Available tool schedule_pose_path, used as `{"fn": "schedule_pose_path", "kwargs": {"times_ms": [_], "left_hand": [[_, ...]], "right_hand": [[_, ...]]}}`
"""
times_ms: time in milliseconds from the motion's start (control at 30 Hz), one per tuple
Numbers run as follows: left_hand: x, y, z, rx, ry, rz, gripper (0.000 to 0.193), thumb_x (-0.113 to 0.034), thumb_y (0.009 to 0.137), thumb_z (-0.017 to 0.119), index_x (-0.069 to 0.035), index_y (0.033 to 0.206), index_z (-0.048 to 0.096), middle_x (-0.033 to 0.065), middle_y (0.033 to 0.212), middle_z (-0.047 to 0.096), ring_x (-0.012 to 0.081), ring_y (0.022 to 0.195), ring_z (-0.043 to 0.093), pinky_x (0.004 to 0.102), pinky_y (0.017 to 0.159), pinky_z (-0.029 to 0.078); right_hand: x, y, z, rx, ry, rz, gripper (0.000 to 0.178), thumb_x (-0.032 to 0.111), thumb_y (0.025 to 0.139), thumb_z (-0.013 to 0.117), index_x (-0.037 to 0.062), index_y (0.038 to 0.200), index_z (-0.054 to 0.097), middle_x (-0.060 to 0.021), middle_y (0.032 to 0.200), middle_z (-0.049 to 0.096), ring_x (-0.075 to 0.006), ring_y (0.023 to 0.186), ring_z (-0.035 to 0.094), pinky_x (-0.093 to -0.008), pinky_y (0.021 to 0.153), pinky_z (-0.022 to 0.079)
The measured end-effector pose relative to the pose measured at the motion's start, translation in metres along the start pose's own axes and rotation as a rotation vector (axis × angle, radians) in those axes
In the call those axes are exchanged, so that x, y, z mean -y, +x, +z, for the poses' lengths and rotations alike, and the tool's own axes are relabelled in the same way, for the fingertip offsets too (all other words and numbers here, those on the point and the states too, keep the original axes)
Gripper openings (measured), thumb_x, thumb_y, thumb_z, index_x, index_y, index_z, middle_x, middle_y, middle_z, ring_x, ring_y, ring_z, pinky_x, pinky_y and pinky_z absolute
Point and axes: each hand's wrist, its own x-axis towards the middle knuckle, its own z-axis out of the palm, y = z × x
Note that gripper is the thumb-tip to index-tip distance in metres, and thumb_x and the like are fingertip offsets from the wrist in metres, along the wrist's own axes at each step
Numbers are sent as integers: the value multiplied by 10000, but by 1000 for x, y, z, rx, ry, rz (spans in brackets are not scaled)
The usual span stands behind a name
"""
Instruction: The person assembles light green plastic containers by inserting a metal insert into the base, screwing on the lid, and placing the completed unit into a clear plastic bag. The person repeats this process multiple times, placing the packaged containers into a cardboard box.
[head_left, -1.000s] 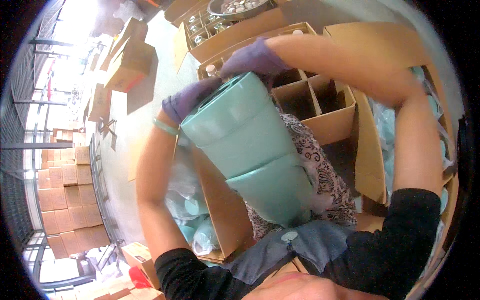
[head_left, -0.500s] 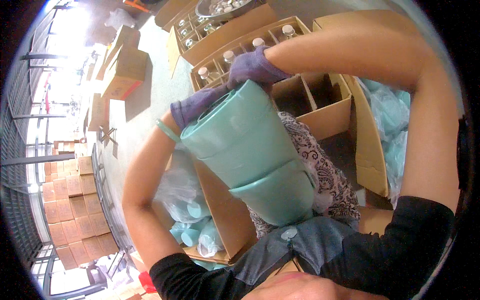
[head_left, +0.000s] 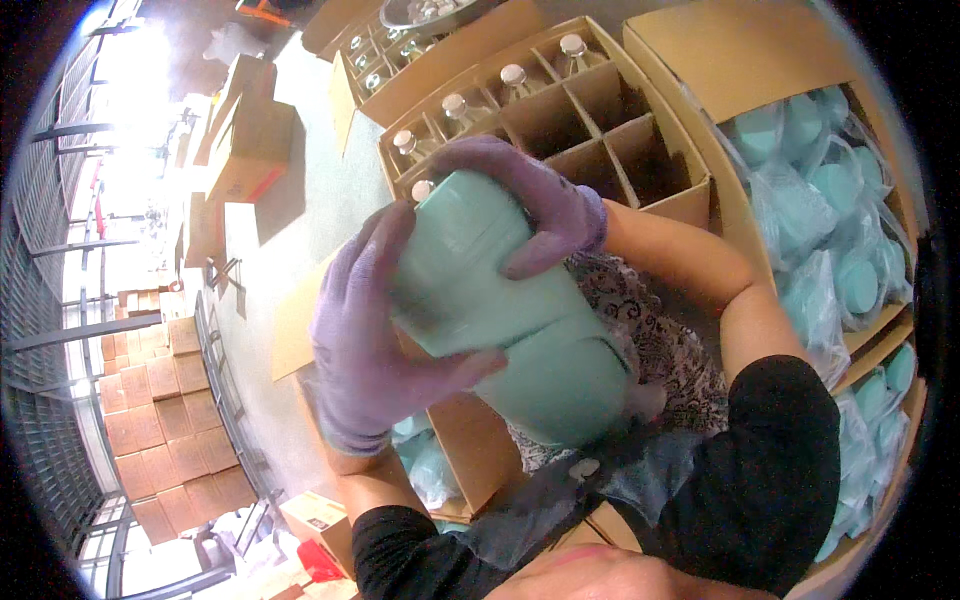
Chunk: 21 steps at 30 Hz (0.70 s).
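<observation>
A stack of teal bucket-like containers (head_left: 465,275) leans across my lap, its upper end tilted away from me. An overlapping edge shows where one piece meets another. In a purple glove, my left hand (head_left: 370,340) is closed round its left side, the thumb across the near face. My right hand (head_left: 540,200), gloved alike, wraps the top right side with the thumb pressed on the wall. Under the stack lies a patterned dark cloth (head_left: 640,310). Just beyond my hands is a divided carton (head_left: 690,185) with several clear bottles (head_left: 515,85) with pale caps.
On the right, open cartons hold teal cup-like pieces (head_left: 835,190) in clear plastic bags. Another open box (head_left: 470,450) with bagged teal pieces is at my left elbow. A metal bowl (head_left: 430,12) stands at the back on a bottle carton. Stacked cartons (head_left: 165,420) are far left.
Both hands have moved from the far rim to the sides of the teal stack. The left came nearer to me, and the right arm dropped, baring more of the carton on the right.
</observation>
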Motion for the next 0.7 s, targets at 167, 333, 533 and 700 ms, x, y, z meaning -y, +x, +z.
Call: {"fn": "schedule_pose_path", "kwargs": {"times_ms": [167, 333, 533, 700], "left_hand": [[0, -8, 24, -116, 276, -66, 707, -139, 632, 811, -6, 1274, 548, 177, 1224, 591, 357, 1096, 570, 426, 967, 451], [0, -8, 29, -120, 284, -26, 613, -108, 688, 760, 6, 1256, 559, 186, 1201, 605, 349, 1095, 572, 425, 972, 446], [32, -31, 31, -420, -190, -162, 588, -383, 949, 493, 82, 1310, 495, 201, 1352, 531, 302, 1269, 484, 438, 1084, 359], [127, -50, 88, -554, -1020, -222, 584, -451, 1008, 260, 23, 1232, 520, 178, 1303, 553, 290, 1213, 515, 428, 1099, 339]], "right_hand": [[1, -2, 9, 15, 29, 83, 892, 445, 675, 810, 19, 1361, 431, -164, 1256, 529, -291, 1166, 519, -409, 985, 419], [-2, -18, 17, -18, 147, 168, 839, 400, 699, 800, 12, 1350, 442, -148, 1263, 524, -251, 1173, 511, -386, 980, 423], [-13, 12, -2, 46, 547, 329, 623, 540, 965, 434, 5, 1245, 585, -143, 1244, 601, -243, 1142, 567, -373, 998, 418], [9, 49, 2, 282, 113, 322, 473, 435, 979, 473, 30, 1140, 656, -143, 1051, 678, -246, 1000, 643, -364, 909, 479]]}}
